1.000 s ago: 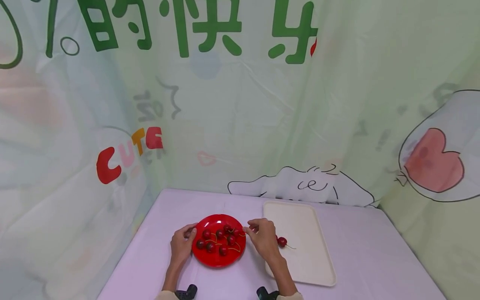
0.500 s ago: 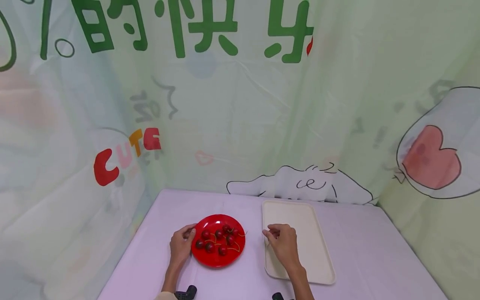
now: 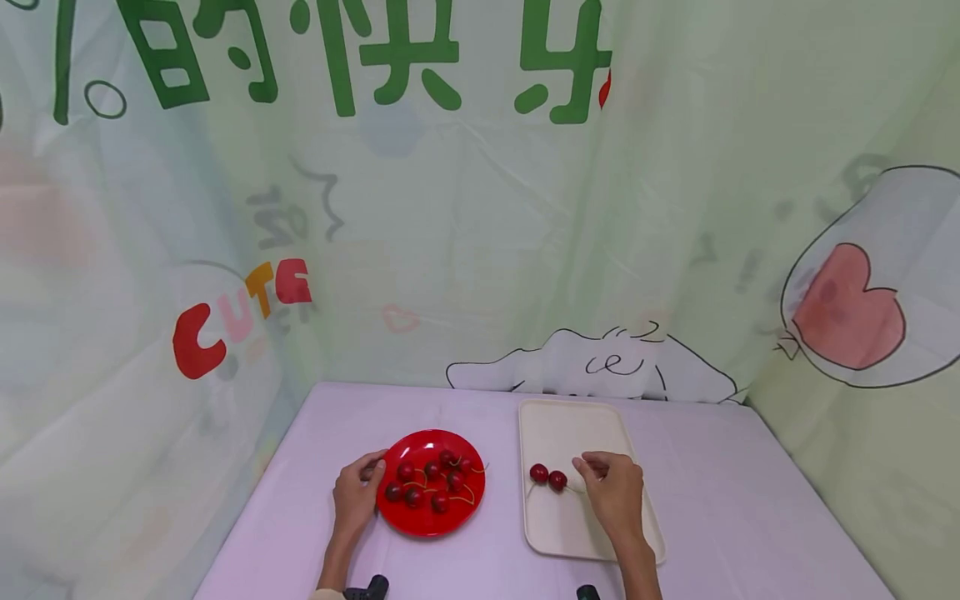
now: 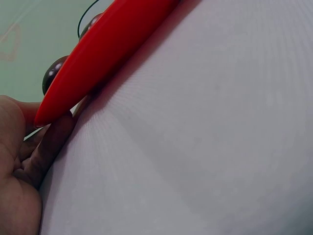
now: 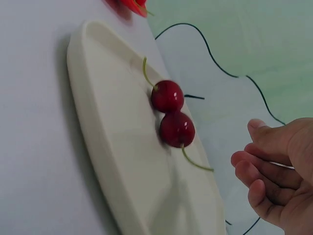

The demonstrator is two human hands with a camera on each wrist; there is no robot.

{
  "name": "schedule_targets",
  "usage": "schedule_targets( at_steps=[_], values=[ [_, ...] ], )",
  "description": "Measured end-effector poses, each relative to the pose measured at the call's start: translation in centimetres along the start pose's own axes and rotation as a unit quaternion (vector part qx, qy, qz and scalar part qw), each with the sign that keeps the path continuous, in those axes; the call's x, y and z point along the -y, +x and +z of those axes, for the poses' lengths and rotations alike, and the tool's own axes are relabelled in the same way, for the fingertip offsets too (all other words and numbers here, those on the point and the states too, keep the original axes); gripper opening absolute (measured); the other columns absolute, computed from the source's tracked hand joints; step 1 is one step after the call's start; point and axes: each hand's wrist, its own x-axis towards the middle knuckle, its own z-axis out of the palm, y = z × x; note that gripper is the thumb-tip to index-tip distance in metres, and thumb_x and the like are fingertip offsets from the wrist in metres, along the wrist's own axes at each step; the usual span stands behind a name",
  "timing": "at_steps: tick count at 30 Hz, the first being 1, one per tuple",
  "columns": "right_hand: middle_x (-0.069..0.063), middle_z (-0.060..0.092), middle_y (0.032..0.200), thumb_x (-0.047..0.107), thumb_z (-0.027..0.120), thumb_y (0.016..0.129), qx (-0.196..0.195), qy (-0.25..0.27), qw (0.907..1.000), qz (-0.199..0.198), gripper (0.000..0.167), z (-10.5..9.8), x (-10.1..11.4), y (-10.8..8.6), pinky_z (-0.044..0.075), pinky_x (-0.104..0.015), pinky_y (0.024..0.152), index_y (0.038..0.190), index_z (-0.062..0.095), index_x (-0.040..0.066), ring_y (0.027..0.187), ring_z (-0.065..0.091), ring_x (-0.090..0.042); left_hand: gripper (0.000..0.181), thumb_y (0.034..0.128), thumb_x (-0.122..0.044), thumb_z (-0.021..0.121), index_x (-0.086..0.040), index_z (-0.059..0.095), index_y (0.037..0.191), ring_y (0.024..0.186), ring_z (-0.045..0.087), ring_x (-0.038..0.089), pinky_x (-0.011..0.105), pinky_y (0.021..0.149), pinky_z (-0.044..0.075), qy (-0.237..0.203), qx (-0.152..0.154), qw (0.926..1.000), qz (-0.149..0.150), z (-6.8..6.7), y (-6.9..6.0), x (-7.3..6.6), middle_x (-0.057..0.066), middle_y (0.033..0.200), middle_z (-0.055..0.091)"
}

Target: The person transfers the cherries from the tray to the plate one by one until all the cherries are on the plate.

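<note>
With its thumb on top and fingers underneath, my left hand (image 3: 356,500) grips the left rim of a red plate (image 3: 420,525). Several dark red cherries (image 3: 413,497) with stems lie on the plate. In the left wrist view the plate (image 4: 98,63) leans up off the cloth at the hand (image 4: 19,161). My right hand (image 3: 618,497) hovers over the right part of a cream tray (image 3: 566,529), loosely curled and holding nothing. On the tray, two cherries touch: the left cherry (image 3: 538,473) and the right cherry (image 3: 557,481). The right wrist view shows thumb and fingers apart.
A pale lilac cloth covers the table (image 3: 720,517). Printed curtains (image 3: 480,208) hang behind and at both sides of it. Between plate and tray lies a narrow strip of cloth.
My right hand has moved right, from the plate's right rim across to the tray's right part, uncovering both cherries there. The left hand keeps its grip on the plate. The head view has shifted slightly.
</note>
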Motion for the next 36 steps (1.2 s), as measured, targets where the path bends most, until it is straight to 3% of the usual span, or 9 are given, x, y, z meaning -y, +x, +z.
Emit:
schedule_targets(
  at_steps=[15,26,36],
  values=[
    [-0.014,0.082,0.083,0.011,0.087,0.092,0.089,-0.015,0.9936,0.068,0.015,-0.6,-2.0,-0.8,0.051,-0.022,0.064,0.096,0.085,-0.004,0.069,0.070,-0.011,0.028,0.1098,-0.014,0.064,-0.009,0.077,0.134,0.096,0.070,0.015,0.024,0.086,0.051,0.003,0.001,1.0000,-0.002,0.0,0.0,-0.4,0.012,0.120,0.082],
    [-0.011,0.082,0.079,0.010,0.089,0.089,0.103,-0.002,0.9918,0.075,0.013,-0.4,-2.1,-1.4,0.052,-0.021,0.063,0.092,0.085,-0.003,0.068,0.070,-0.011,0.028,0.1097,-0.014,0.065,-0.007,0.077,0.134,0.097,0.072,0.019,0.018,0.083,0.052,0.004,-0.008,1.0000,0.004,0.0,0.0,-0.3,0.014,0.120,0.081],
    [-0.007,0.079,0.074,0.002,0.088,0.085,0.102,0.005,0.9921,0.073,0.004,-0.1,-2.5,-1.7,0.051,-0.022,0.063,0.086,0.084,0.000,0.065,0.067,-0.007,0.028,0.1099,-0.014,0.064,-0.008,0.077,0.134,0.097,0.071,0.018,0.021,0.084,0.051,0.011,-0.007,0.9999,-0.005,0.1,-0.1,-0.3,0.014,0.119,0.081]
  ],
)
